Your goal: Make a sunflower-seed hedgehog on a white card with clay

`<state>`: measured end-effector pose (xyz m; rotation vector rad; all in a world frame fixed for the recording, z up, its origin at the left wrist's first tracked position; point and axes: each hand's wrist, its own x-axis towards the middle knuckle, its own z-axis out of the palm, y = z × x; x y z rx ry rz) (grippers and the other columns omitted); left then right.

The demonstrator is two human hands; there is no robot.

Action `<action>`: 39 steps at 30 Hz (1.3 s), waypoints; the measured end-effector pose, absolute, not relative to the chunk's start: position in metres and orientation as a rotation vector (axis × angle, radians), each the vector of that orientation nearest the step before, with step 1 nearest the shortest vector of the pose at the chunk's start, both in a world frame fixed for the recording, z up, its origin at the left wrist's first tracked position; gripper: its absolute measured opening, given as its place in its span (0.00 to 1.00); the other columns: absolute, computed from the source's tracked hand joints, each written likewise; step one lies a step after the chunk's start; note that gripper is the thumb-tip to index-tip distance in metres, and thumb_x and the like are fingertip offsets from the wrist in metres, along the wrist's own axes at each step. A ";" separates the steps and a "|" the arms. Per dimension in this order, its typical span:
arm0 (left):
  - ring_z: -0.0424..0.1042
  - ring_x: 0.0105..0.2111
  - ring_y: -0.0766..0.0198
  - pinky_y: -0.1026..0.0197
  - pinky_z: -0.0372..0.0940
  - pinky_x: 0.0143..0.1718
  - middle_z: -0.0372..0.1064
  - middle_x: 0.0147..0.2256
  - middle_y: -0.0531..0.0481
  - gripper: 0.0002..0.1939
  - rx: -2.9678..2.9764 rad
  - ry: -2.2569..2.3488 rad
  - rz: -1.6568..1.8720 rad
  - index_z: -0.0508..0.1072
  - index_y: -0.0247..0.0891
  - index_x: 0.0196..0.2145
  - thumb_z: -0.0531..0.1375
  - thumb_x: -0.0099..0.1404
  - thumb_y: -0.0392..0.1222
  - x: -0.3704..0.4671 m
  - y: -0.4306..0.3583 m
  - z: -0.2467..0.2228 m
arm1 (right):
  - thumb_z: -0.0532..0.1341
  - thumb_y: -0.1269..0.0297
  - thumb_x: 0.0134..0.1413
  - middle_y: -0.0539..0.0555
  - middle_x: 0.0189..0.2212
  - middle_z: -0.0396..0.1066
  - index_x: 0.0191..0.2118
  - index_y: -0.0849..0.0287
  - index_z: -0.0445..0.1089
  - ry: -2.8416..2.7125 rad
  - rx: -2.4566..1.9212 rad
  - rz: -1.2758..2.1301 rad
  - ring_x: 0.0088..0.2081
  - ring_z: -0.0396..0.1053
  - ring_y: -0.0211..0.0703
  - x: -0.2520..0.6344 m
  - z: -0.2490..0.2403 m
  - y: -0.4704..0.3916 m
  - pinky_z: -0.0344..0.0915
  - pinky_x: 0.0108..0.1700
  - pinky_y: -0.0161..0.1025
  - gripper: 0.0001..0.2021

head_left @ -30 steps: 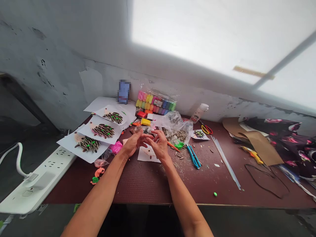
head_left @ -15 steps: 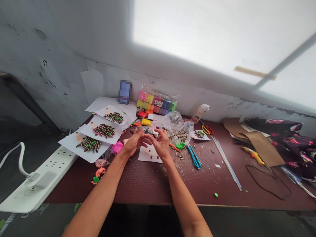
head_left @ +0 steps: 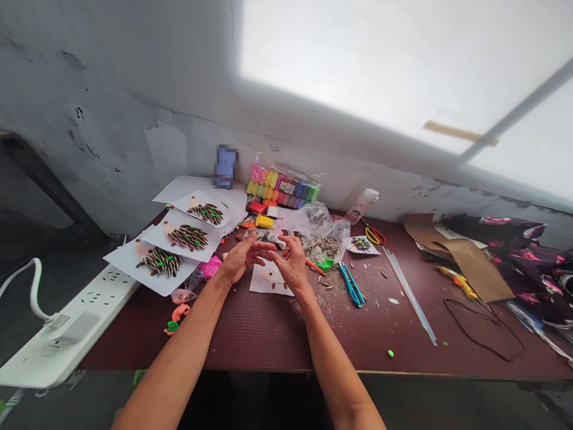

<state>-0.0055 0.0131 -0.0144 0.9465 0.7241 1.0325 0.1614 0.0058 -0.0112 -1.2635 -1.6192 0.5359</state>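
Left hand (head_left: 240, 259) and right hand (head_left: 289, 260), above a white card (head_left: 268, 286)

Head view. We list the left hand as loosely open, palm turned inward, fingers reaching toward the right. The right hand we enter as part closed, fingers bent over toward the left; whether a small item sits between its fingertips, we cannot tell. The fingertips of the two hands meet or nearly meet.

Item, white card with a drawn figure: flat on the table (head_left: 264, 346), below the hands and partly covered by the right.

Surroundings: we record seeds (head_left: 330, 246) in a clear bag and an orange stick (head_left: 316, 267) right of the hands, a blue cutter (head_left: 351, 285) farther right, a yellow block (head_left: 264, 222) beyond them, and a pink lump (head_left: 210, 267) to the left, near seed-covered pictures (head_left: 185, 236).
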 end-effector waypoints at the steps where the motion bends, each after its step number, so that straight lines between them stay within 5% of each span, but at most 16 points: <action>1: 0.78 0.34 0.55 0.61 0.68 0.31 0.80 0.35 0.35 0.35 0.948 0.725 1.017 0.82 0.30 0.35 0.61 0.59 0.71 -0.005 0.013 -0.015 | 0.69 0.60 0.52 0.55 0.45 0.68 0.47 0.56 0.73 -1.627 -1.254 0.534 0.28 0.59 0.35 0.161 -0.011 0.005 0.66 0.37 0.39 0.17; 8: 0.79 0.33 0.56 0.61 0.68 0.31 0.80 0.37 0.36 0.33 0.926 0.752 1.021 0.81 0.30 0.37 0.61 0.61 0.68 -0.005 0.014 -0.017 | 0.67 0.60 0.56 0.55 0.44 0.68 0.34 0.56 0.74 -1.625 -1.211 0.465 0.32 0.63 0.38 0.161 -0.008 0.002 0.67 0.38 0.39 0.06; 30: 0.78 0.28 0.58 0.61 0.67 0.27 0.80 0.36 0.35 0.34 0.972 0.879 1.031 0.81 0.31 0.36 0.61 0.59 0.70 -0.005 0.017 -0.020 | 0.63 0.65 0.61 0.57 0.43 0.69 0.37 0.54 0.77 -1.774 -1.265 0.327 0.43 0.70 0.44 0.162 -0.019 -0.011 0.68 0.40 0.40 0.05; 35: 0.72 0.21 0.65 0.65 0.60 0.20 0.79 0.35 0.41 0.18 1.177 1.163 1.156 0.80 0.33 0.35 0.64 0.62 0.54 -0.004 0.024 -0.029 | 0.64 0.65 0.60 0.54 0.41 0.70 0.37 0.53 0.78 -1.888 -1.296 0.380 0.41 0.70 0.43 0.161 -0.025 -0.016 0.67 0.42 0.40 0.04; 39: 0.75 0.26 0.63 0.63 0.67 0.28 0.80 0.35 0.45 0.10 1.326 1.298 1.140 0.81 0.36 0.37 0.61 0.58 0.34 -0.004 0.026 -0.037 | 0.65 0.68 0.59 0.54 0.38 0.70 0.35 0.54 0.79 -2.021 -1.312 0.371 0.41 0.69 0.44 0.160 -0.030 -0.017 0.64 0.45 0.42 0.04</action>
